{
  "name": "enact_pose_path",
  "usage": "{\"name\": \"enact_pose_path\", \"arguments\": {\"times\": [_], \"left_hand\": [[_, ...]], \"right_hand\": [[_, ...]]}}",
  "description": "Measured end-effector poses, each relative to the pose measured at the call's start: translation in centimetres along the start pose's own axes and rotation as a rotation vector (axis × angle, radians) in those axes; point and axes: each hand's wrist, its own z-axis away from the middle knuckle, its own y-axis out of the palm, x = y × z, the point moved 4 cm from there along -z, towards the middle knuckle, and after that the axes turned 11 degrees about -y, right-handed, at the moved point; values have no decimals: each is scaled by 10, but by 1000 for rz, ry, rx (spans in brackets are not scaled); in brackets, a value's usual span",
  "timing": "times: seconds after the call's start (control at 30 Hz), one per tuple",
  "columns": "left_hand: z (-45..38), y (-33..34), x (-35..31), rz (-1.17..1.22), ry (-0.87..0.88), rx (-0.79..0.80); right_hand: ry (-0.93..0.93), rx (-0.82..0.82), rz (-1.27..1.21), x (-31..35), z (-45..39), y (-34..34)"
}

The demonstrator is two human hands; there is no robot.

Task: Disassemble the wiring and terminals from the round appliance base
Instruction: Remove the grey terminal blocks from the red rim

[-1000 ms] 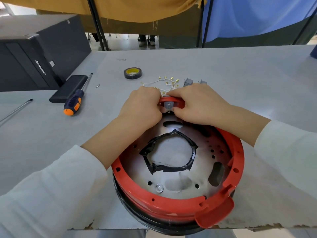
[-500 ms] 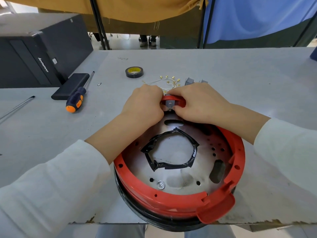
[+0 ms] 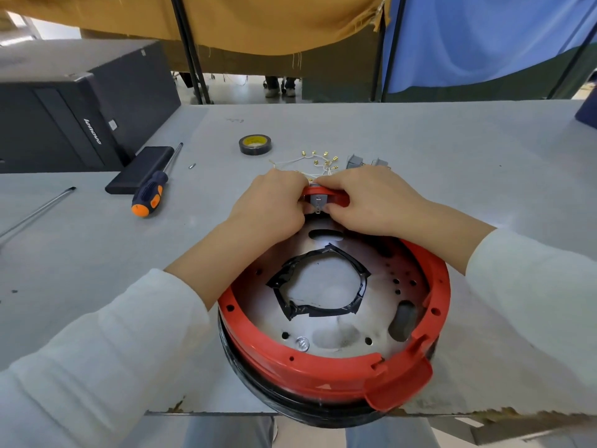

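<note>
The round appliance base (image 3: 326,367) has a red rim, a black lower ring and a metal plate with black tape round its middle hole. It lies at the table's near edge. A small grey terminal block (image 3: 318,201) sits in the rim's far side. My left hand (image 3: 271,205) and my right hand (image 3: 365,202) both curl over that far rim and pinch the block from either side. Loose white wires with brass terminals (image 3: 311,163) lie on the table just beyond my hands, beside two grey parts (image 3: 355,161).
An orange-and-blue screwdriver (image 3: 151,192) lies left of the base next to a flat black box (image 3: 139,169). A roll of black tape (image 3: 255,144) sits farther back. A black computer case (image 3: 64,124) fills the far left. A metal rod (image 3: 38,211) lies at the left edge.
Both hands stay on the terminal block at the far rim. The base and hands keep their places; only the camera has shifted slightly.
</note>
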Motion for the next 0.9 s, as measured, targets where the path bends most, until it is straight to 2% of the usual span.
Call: {"name": "enact_pose_path", "arguments": {"times": [0.13,0.57,0.8,0.9], "left_hand": [[3,-2,2,116,36,5],[-3,-1,0,-3,-55,-83],[2,-2,2,142,-32,24],[2,-1,3,151,-35,18]], "right_hand": [[36,31,-81,-2,2,-1],[-9,9,2,0,-4,1],[-3,40,-23,-1,1,-1],[12,45,-17,-2,1,1]]}}
